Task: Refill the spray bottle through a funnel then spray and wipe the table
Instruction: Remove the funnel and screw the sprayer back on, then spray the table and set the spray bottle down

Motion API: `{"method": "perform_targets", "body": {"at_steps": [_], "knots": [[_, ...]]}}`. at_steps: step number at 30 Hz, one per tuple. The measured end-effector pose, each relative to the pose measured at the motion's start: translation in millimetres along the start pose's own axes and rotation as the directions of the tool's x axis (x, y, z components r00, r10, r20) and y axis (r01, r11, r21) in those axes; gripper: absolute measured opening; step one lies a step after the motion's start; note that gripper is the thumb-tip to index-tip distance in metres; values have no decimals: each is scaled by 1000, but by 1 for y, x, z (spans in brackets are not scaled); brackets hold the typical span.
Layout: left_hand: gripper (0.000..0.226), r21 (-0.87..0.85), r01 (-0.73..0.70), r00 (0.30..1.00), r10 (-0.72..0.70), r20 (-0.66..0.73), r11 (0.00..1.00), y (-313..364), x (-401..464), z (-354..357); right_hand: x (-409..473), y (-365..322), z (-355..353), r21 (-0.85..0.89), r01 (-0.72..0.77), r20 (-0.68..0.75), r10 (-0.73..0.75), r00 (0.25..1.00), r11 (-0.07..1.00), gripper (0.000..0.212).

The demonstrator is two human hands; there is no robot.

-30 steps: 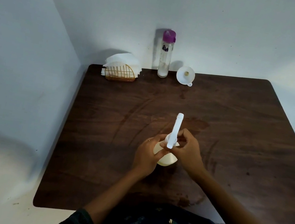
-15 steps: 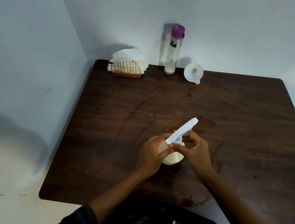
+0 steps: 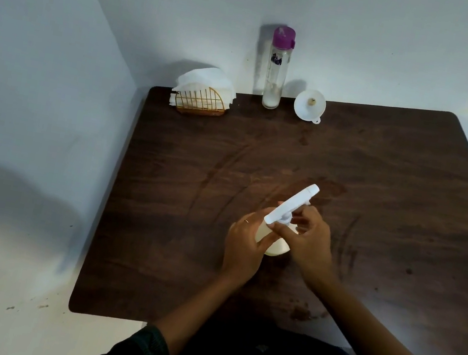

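Two hands work the spray bottle (image 3: 273, 241), which stands near the middle of the surface (image 3: 377, 201). My left hand (image 3: 242, 248) wraps its fingers (image 3: 267, 238) round the pale body; my right hand (image 3: 310, 242) pinches the collar under the white spray head (image 3: 291, 207), which points away to the right. My guess is the head is being unscrewed. If the left grip slackens, the bottle could turn with the collar or tip. The funnel (image 3: 309, 105) and purple-capped bottle (image 3: 277, 70) wait well apart at the far edge, beside the napkin holder (image 3: 200, 100).
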State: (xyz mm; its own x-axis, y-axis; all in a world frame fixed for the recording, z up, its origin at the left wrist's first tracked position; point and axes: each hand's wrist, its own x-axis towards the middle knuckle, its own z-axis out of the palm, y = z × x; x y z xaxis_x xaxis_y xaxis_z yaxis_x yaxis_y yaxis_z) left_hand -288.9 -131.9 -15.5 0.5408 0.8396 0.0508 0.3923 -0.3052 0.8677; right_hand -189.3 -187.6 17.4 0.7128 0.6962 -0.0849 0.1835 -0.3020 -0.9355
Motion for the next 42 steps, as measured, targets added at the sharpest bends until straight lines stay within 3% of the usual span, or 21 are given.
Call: {"method": "perform_targets", "body": {"at_steps": [4,8,13,15,18,21,25,27,29,31,33,37,42], "knots": [[53,58,-4,999,7,-44,998,-6,-3,4,-7,2,18,35,-50,-189,56,980,998,33],[47,66,-22,996,28,-88,998,-5,-3,4,-9,1,23,-24,-78,-226,71,972,997,35],[45,44,56,998,-55,-18,997,7,-12,4,-27,-11,19,-44,-210,-350,182,919,977,70],[45,36,59,998,-59,-16,998,9,-13,4,-29,-15,19,-73,-178,-381,137,914,981,78],[52,2,111,992,-110,-60,994,19,-18,5,-26,-15,18,-121,-37,-277,2,961,992,85],[59,28,157,988,-157,4,987,18,-26,5,-21,-7,14,-130,22,-169,-44,985,991,75],[51,167,98,994,-105,38,981,8,-39,7,-13,-4,0,-69,137,-67,-142,988,988,47],[57,108,87,995,-91,32,990,10,-51,12,-12,-7,-7,3,213,-60,-212,975,977,30],[79,-26,195,975,-191,114,980,18,-64,24,-8,-7,-13,48,253,-106,-247,963,966,20],[95,-162,337,935,-310,171,927,28,-73,42,-1,-8,-21,133,198,-72,-190,979,971,23],[99,-226,446,890,-403,213,866,43,-76,55,11,-4,-30,199,81,100,-102,990,977,24],[103,-226,579,815,-542,205,784,64,-77,71,31,6,-43,179,-39,341,-25,940,983,28],[117,-348,666,734,-662,151,660,81,-80,94,42,2,-35,71,-211,445,159,882,975,40]]}}
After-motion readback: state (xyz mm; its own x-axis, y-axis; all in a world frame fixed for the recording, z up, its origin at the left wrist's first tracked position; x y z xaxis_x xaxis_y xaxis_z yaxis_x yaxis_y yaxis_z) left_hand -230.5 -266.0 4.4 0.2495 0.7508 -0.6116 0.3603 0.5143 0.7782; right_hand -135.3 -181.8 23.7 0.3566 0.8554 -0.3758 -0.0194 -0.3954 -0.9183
